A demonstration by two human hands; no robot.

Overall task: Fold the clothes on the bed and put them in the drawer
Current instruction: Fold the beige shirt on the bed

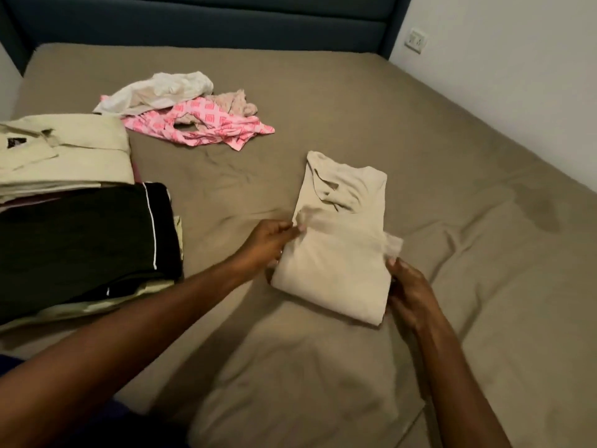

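A beige top (pixel 342 240) lies partly folded in the middle of the bed (pixel 452 176), its near half doubled over. My left hand (pixel 269 245) pinches its left edge. My right hand (pixel 408 291) grips its right side, thumb on the cloth. Farther back lie unfolded clothes: a white garment (pixel 161 92), a pink patterned one (pixel 210 124) and a pale pink one (pixel 237 103). At the left stands a stack of folded clothes, with a black piece (pixel 84 240) in front and a cream shirt (pixel 64 150) behind it. No drawer is in view.
The bed has a taupe sheet, wrinkled near me. A dark blue headboard (pixel 210 21) runs along the far side. A white wall with a socket (pixel 416 40) borders the bed on the right.
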